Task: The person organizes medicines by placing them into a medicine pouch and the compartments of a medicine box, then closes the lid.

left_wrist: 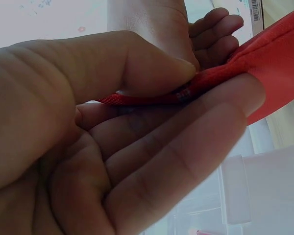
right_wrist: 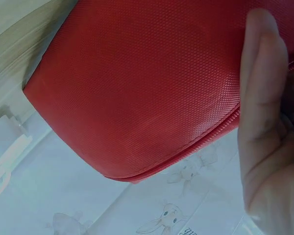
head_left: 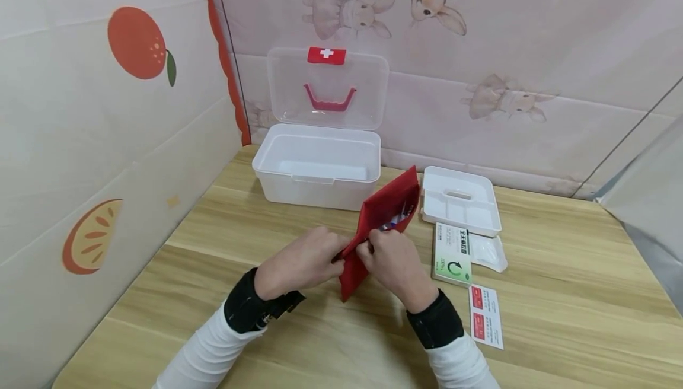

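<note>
A red zippered pouch is held up on a slant above the table, its top partly unzipped. Packaged items with white and blue on them show inside the opening. The left hand pinches the pouch's edge between thumb and fingers, which the left wrist view shows close up along the red seam. At the same edge, the right hand grips the pouch near the zipper, with a finger lying along the red fabric. The zipper pull itself is hidden by the hands.
Behind the pouch stands a white box with its clear lid raised. To the right lie a compartment tray, a green-and-white carton, a white packet and a red-and-white card. Printed cloth walls enclose the table.
</note>
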